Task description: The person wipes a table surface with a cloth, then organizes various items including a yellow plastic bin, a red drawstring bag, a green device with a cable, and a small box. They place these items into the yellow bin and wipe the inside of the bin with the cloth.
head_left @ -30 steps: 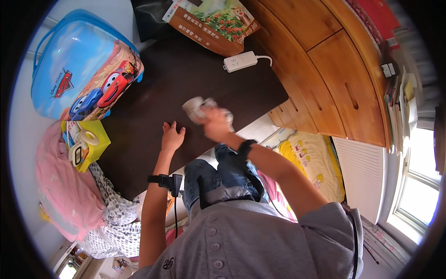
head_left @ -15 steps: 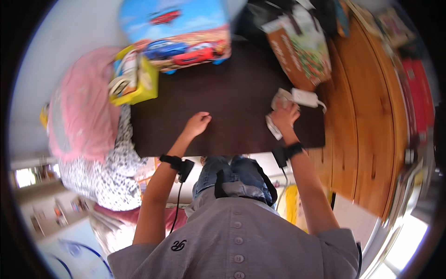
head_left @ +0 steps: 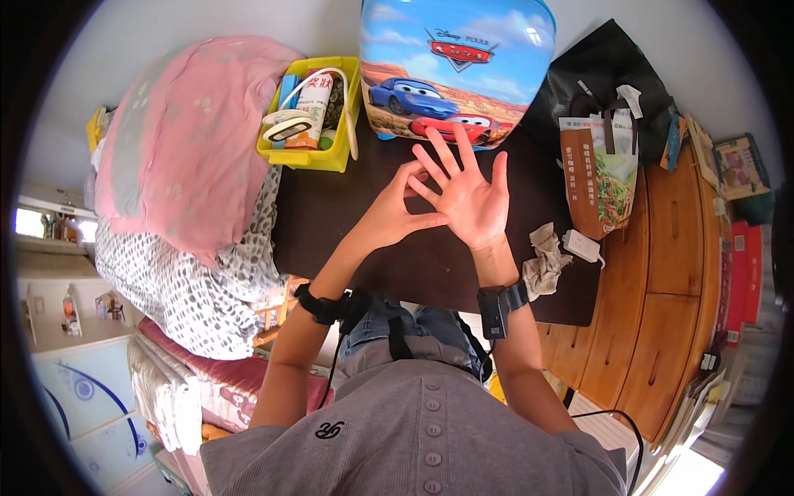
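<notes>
My right hand (head_left: 470, 198) is raised above the dark table with the palm up and fingers spread, holding nothing. Against its little-finger side, my left hand (head_left: 393, 211) has its fingers and thumb bent around the edge; part of that contact is hidden. A crumpled pale cloth (head_left: 543, 263) lies on the table to the right of my right wrist. Beside the cloth rests a white plug-like box (head_left: 582, 245) with a cable. Both wrists wear black straps with small devices.
On the dark table (head_left: 380, 277), a blue cartoon-car suitcase (head_left: 463, 70) stands at the back. A yellow-green basket (head_left: 331, 157) of odds and ends is at the far left. A printed paper bag (head_left: 595, 178) stands right, by a wooden cabinet (head_left: 662, 273). Pink bedding (head_left: 182, 149) lies left.
My right hand has left the cloth, moved toward the middle and turned palm up. My left hand has moved over to meet it. The view has shifted too.
</notes>
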Action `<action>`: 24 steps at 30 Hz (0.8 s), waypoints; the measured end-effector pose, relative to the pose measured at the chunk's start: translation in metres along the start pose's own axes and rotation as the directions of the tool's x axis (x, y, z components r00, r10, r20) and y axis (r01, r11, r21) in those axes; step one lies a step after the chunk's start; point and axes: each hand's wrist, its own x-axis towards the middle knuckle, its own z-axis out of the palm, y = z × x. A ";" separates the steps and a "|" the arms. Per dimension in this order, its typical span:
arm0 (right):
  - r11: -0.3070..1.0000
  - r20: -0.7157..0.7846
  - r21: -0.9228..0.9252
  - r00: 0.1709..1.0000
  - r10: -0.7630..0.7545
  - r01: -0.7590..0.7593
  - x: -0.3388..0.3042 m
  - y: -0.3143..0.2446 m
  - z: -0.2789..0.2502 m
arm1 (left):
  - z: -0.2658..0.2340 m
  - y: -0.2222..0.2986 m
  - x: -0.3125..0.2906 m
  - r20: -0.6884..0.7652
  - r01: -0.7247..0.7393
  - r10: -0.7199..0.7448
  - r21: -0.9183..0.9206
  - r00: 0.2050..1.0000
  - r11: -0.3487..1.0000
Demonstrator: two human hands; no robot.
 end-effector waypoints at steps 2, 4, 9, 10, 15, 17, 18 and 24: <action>0.999 -0.007 -0.026 0.999 -0.031 0.031 0.025 0.015 -0.001 | -0.022 -0.002 0.010 -0.038 -0.009 0.008 -0.026 0.999 1.000; 0.992 0.008 -0.050 0.994 -0.112 0.112 0.052 0.030 -0.006 | -0.046 -0.002 0.023 -0.095 -0.037 0.040 0.035 0.995 0.999; 0.940 -0.134 -0.340 0.988 -0.075 0.026 0.103 0.068 -0.019 | -0.135 -0.020 0.028 -0.173 -0.001 0.038 0.212 0.984 0.977; 0.879 -0.170 -0.476 0.983 -0.063 -0.026 0.112 0.079 -0.020 | -0.157 -0.032 0.024 -0.204 -0.182 0.240 0.269 0.949 0.946; 0.307 -0.295 -0.917 0.950 -0.098 -0.254 0.150 0.106 -0.029 | -0.262 -0.049 0.015 -0.270 0.004 0.237 0.667 0.933 0.745; 0.230 -0.296 -0.936 0.950 -0.104 -0.267 0.160 0.117 -0.029 | -0.280 -0.055 0.018 -0.187 0.032 0.219 0.826 0.958 0.563; 0.214 -0.287 -0.941 0.953 -0.102 -0.261 0.167 0.123 -0.028 | -0.286 -0.061 0.019 -0.159 0.046 0.178 0.857 0.971 0.514; -0.017 -0.280 -0.958 0.942 -0.186 -0.288 0.165 0.125 -0.023 | -0.295 -0.066 0.027 -0.065 -0.017 0.161 0.885 0.985 0.464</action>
